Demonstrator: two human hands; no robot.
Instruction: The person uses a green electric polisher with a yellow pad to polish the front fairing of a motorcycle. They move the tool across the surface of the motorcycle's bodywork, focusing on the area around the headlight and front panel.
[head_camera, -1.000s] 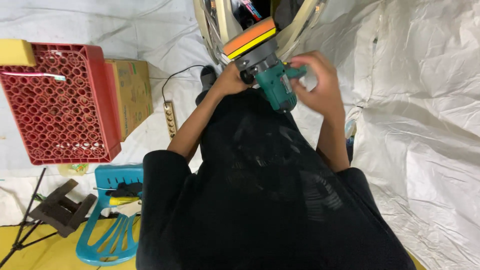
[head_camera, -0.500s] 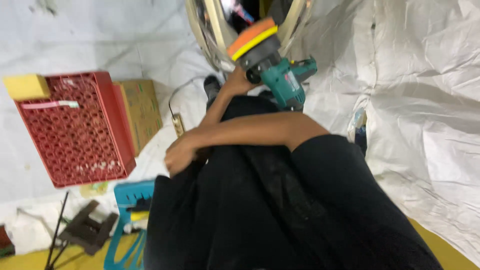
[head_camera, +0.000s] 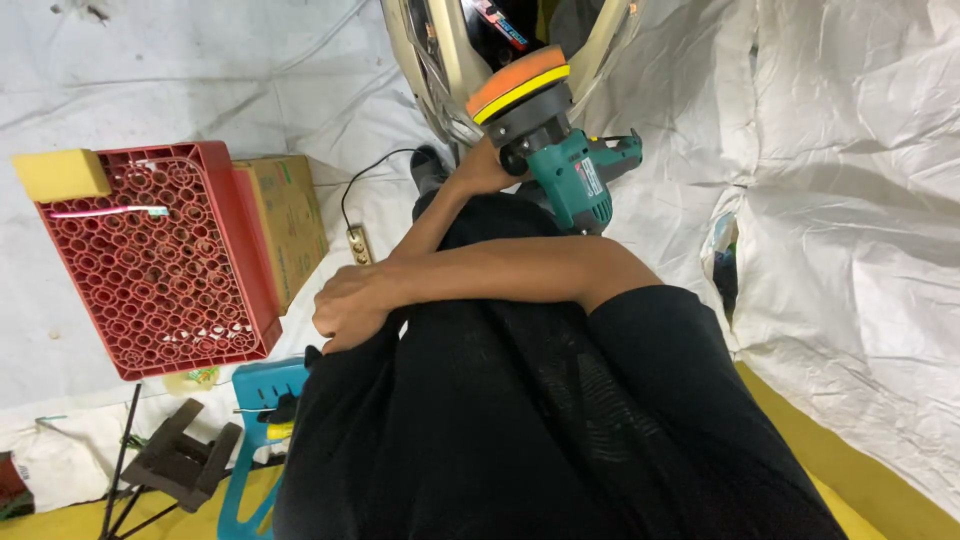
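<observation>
Hands: left (head_camera: 487, 168) on teal polisher (head_camera: 565, 165), right (head_camera: 350, 305) on left sleeve (head_camera: 345, 400).

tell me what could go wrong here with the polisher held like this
Only the left hand holds the teal polisher; the right hand rests across the body on the left sleeve, so the tool may twist or slip. Its orange pad sits against the glossy panel and could mar it.

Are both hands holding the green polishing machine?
No, only the left hand grips the green polishing machine; the right hand rests across on the left arm's black sleeve.
</observation>
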